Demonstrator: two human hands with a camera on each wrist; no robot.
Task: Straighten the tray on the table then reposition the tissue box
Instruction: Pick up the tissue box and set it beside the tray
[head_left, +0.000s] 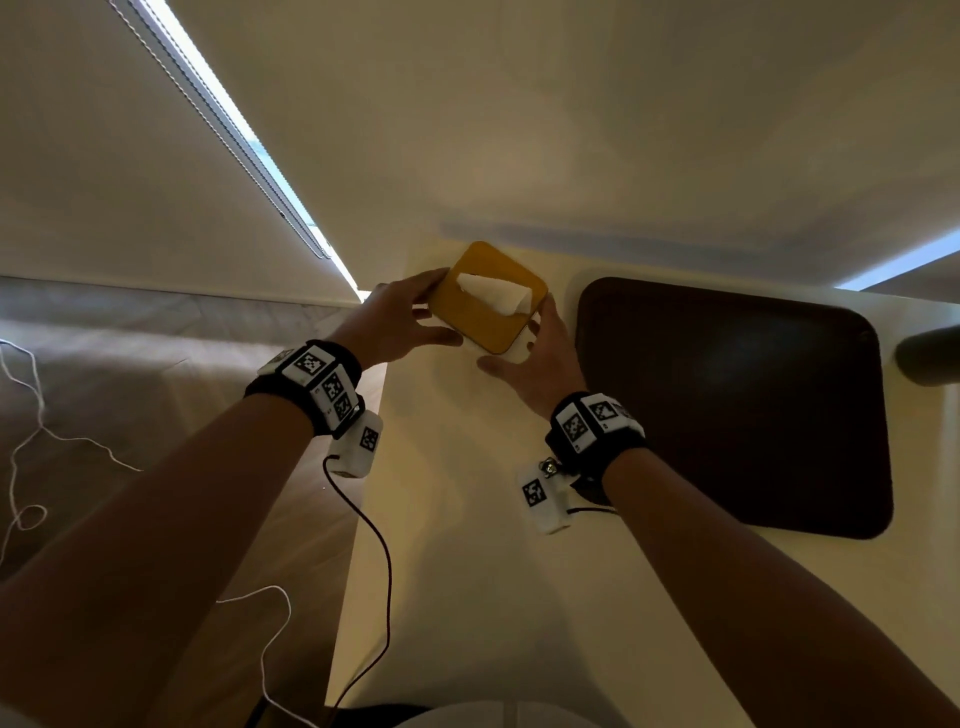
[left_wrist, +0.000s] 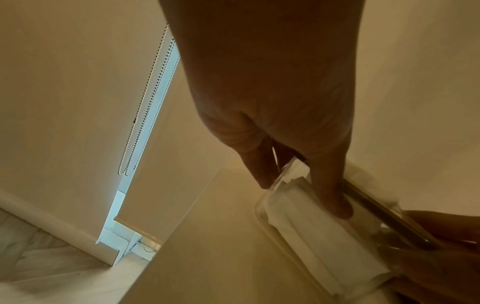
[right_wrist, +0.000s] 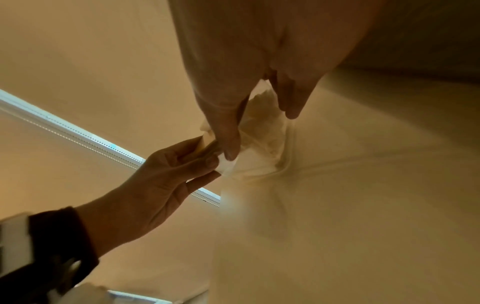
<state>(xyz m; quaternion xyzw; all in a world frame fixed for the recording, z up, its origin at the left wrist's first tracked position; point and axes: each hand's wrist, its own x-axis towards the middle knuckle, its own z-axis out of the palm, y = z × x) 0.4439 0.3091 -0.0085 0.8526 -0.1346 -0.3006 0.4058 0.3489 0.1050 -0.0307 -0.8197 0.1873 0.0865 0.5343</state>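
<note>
A tissue box (head_left: 488, 304) with a yellow lid, a clear body and a white tissue sticking up sits turned at an angle near the table's far left corner. My left hand (head_left: 434, 312) grips its left side, with the fingers (left_wrist: 335, 197) curled over the clear wall of the tissue box (left_wrist: 324, 236). On the box's near right corner my right hand (head_left: 519, 343) holds on, its fingers (right_wrist: 228, 133) pressed to the tissue box (right_wrist: 262, 144). I cannot tell whether the box is lifted off the table. A dark brown tray (head_left: 737, 405) lies flat to the right, apart from both hands.
The white table (head_left: 457, 519) ends at a left edge just beside the box, with wood floor and loose cables (head_left: 31, 415) below. A wall stands right behind the box. A blind's bead chain (left_wrist: 145, 115) hangs at the left. A dark rounded object (head_left: 930, 358) sits at the far right.
</note>
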